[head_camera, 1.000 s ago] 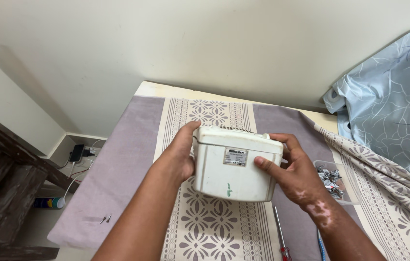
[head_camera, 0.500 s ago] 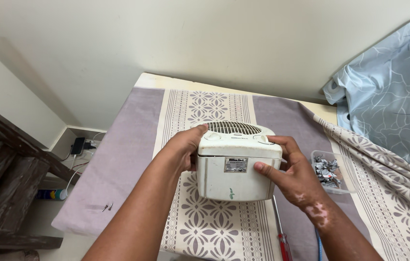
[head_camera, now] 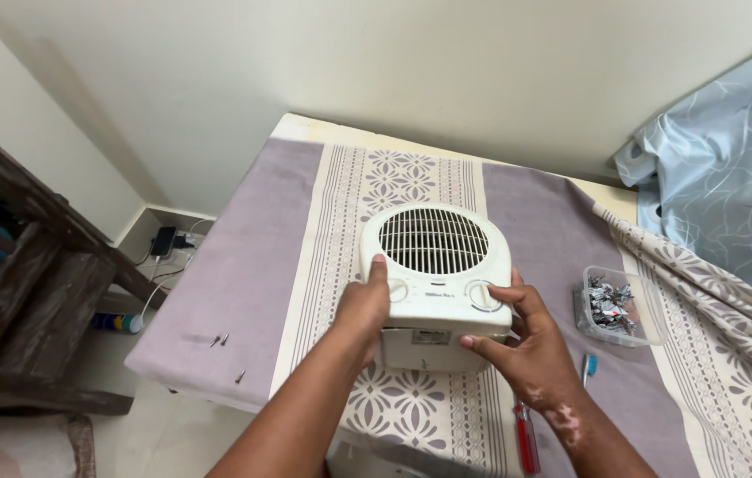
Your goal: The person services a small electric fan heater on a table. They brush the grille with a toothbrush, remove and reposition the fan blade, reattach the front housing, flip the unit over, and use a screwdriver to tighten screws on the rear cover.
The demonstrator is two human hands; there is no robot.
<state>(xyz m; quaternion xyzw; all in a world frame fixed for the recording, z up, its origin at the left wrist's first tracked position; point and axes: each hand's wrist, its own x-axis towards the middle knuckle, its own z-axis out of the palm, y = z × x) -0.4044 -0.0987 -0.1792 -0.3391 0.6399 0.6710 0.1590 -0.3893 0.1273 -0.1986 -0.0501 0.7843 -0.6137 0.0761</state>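
Nearby, clear tub [head_camera: 651,312] – foil scraps [head_camera: 608,301] inside

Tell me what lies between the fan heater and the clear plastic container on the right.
Head view: only bare purple cloth between fan heater and container; the right hand sits lower.

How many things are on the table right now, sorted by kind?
Fan heater, held by the left hand and right hand: 1
Loose screws on the cloth: 3
Clear tub of small metal bits: 1
Red-handled screwdriver: 1
Blue-tipped tool: 1
Total: 7
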